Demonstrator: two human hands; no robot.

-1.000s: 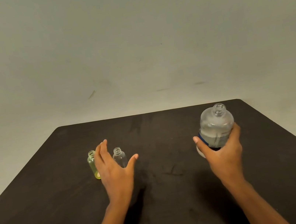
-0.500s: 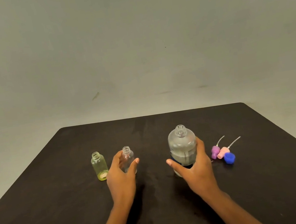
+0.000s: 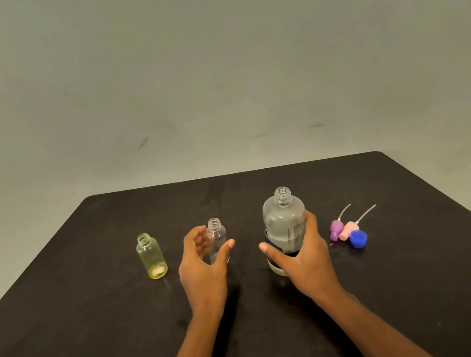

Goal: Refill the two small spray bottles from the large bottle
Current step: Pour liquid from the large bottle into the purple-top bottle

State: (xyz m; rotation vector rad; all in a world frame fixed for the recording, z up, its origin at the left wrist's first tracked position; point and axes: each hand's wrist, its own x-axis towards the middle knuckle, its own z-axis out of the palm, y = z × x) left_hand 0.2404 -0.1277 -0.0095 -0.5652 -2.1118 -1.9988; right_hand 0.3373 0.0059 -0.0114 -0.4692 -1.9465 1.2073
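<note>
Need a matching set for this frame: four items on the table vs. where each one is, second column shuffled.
1. yellow bottle
2. clear small bottle
3. large bottle
4. blue cap

A. gripped by the right hand
B. lying beside the spray tops
C. at the cupped left hand
D. standing alone, far left

Pairs: 1-D, 2-C, 3-A, 4-B

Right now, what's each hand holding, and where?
Right hand grips the large bottle at its labelled lower body. Left hand curls around the clear small bottle; contact unclear.
</note>
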